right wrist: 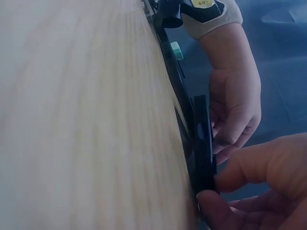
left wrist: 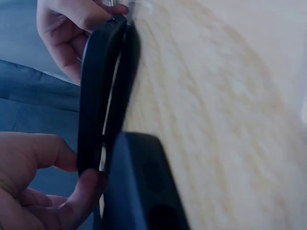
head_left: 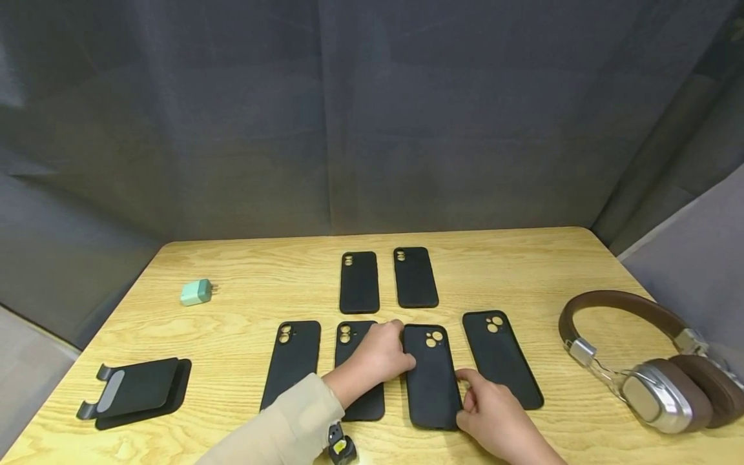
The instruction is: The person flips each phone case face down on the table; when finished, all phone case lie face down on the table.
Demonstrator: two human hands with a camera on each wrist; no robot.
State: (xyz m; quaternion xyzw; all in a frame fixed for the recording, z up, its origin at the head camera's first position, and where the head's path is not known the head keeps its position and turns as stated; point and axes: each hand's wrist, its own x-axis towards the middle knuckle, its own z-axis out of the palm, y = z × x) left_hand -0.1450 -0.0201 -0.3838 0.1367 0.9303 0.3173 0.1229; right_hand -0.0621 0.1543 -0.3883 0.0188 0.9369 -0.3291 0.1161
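Black soft phone case with three round camera cut-outs point(head_left: 430, 378) lies flat on the pale wooden table point(head_left: 523, 271), third in the near row of four. The left hand point(head_left: 380, 355) reaches across from 8 o'clock and pinches the case's far left corner, its fingers curled over the edge by the cut-outs. The right hand point(head_left: 494, 413) holds the near right corner at 5 o'clock, thumb and fingertips pressed against the rim. In the left wrist view the case point(left wrist: 98, 96) shows edge-on with a fingertip of the left hand point(left wrist: 29, 177) under its end; in the right wrist view the case point(right wrist: 202, 143) is likewise pinched at both ends.

Just at 9 o'clock of it, partly under the left hand, lies a second black case point(head_left: 357, 381). Another black case point(head_left: 290, 361) lies farther left, and one more point(head_left: 501, 358) at 3 o'clock. Two further black cases point(head_left: 359, 281) point(head_left: 415, 276) sit side by side at 12 o'clock. Brown and silver headphones point(head_left: 645, 361) rest at the far right, a mint-green charger plug point(head_left: 196, 292) at 10 o'clock, a black folding phone stand point(head_left: 139, 391) at 9 o'clock.
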